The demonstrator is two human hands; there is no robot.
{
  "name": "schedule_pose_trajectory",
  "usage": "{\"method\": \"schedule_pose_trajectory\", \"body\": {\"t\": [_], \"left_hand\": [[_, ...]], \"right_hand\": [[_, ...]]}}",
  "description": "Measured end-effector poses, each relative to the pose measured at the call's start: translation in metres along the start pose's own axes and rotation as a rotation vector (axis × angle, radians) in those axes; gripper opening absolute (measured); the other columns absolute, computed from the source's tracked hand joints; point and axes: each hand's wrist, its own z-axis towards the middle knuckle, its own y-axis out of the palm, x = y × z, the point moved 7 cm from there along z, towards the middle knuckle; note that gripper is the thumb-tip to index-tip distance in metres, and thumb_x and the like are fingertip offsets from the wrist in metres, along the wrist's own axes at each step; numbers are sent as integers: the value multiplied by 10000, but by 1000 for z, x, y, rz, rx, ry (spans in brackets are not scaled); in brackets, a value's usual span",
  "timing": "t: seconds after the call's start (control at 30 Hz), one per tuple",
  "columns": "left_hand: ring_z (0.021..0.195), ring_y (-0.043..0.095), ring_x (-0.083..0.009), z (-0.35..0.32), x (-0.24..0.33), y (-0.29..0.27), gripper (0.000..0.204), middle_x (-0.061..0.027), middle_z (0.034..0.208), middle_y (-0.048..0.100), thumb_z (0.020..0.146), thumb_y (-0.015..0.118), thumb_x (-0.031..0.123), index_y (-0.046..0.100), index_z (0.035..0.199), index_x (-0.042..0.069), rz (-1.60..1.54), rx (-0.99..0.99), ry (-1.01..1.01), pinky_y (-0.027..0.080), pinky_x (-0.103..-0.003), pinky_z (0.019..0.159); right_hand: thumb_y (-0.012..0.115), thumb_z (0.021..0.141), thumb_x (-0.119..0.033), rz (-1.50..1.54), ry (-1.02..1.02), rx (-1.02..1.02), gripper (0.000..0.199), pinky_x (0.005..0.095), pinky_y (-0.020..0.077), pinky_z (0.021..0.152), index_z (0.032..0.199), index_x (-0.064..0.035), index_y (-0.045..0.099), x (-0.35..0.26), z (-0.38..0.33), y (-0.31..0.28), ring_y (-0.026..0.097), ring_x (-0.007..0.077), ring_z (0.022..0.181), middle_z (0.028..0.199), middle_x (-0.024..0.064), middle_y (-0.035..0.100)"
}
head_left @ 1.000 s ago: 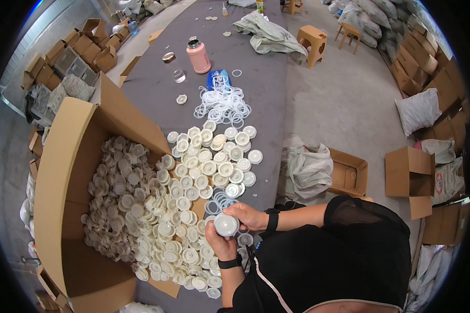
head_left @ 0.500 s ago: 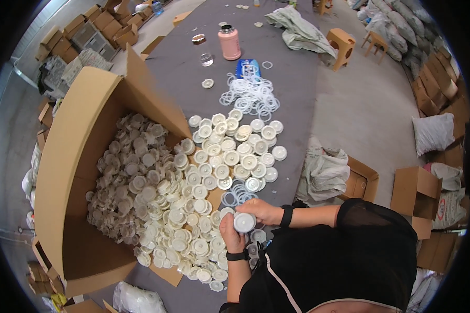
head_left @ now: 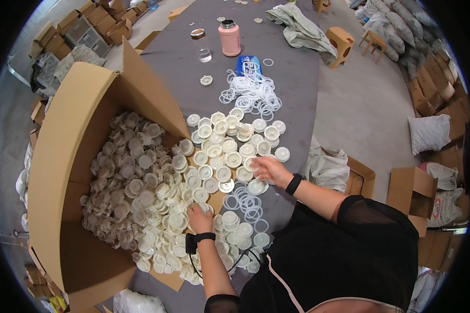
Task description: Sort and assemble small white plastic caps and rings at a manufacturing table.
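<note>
Round white plastic lids [head_left: 214, 151] lie in a spread across the table, and more of them heap up out of the cardboard box. My left hand [head_left: 199, 219] is at the near part of the heap, thumb and fingers closed round the edges of one lid [head_left: 206, 208]. Over the right side of the spread is my right hand [head_left: 270, 171], its fingers apart and slightly curled beside a lid [head_left: 251, 164]. It appears to hold nothing. Between the hands lie translucent sealing rings [head_left: 240, 198]. Several lids [head_left: 235, 229] sit close to my body.
A large open cardboard box [head_left: 70, 177] lies on its side at the left. Farther back are a pile of white rings [head_left: 253, 94], a blue packet [head_left: 248, 65], a pink bottle [head_left: 229, 39] and a clear bottle [head_left: 201, 46]. A yellow stool [head_left: 340, 47] stands beyond the table.
My hands were together around one lid near my body. They have parted: the left moved to the heap, the right out to the spread of lids. The lid has left both hands' earlier place.
</note>
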Motion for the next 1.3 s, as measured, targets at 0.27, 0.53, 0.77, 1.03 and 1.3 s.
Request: {"method": "schedule_pose_trajectory", "body": {"t": [0.27, 0.53, 0.77, 1.03, 1.3], "left_hand": [[800, 491, -317, -12, 24, -25, 507, -170, 895, 483, 541, 682, 209, 462, 950, 4, -195, 266, -54, 406, -394, 702], [534, 500, -88, -35, 65, 64, 292, -29, 725, 563, 839, 430, 335, 519, 898, 63, -1572, -539, -632, 391, -203, 436], [509, 514, -89, -38, 99, 73, 314, -32, 704, 563, 862, 403, 346, 511, 877, 52, -1269, -660, -514, 405, -213, 434], [729, 540, -301, -2, 61, 66, 213, -112, 801, 534, 663, 616, 169, 498, 803, 60, 144, -169, 69, 435, -399, 621], [589, 540, -229, -16, 63, 34, 71, -91, 651, 545, 667, 581, 58, 533, 703, 20, -291, 1, -44, 428, -326, 552]], "right_hand": [[530, 770, -172, -316, -1, -246, 395, 233, 450, 575, 1131, -44, 435, 68, -18, 58, 551, 139, 671, 1008, 104, 527], [609, 707, -184, -807, -397, -389, 603, 273, 446, 661, 1233, -82, 332, 36, -35, 84, 529, 178, 784, 1072, 109, 432], [560, 767, -246, -1044, -845, -220, 451, 277, 450, 647, 1147, -58, 407, 28, -54, 53, 543, 172, 795, 995, 126, 509], [476, 834, -273, -521, -57, -125, 268, 207, 388, 434, 977, -48, 460, 59, -41, 13, 524, 68, 520, 661, 5, 515], [414, 841, -279, -159, 77, -89, 228, 174, 329, 402, 941, -80, 463, 74, -50, -3, 477, 48, 503, 661, -11, 478]]}}
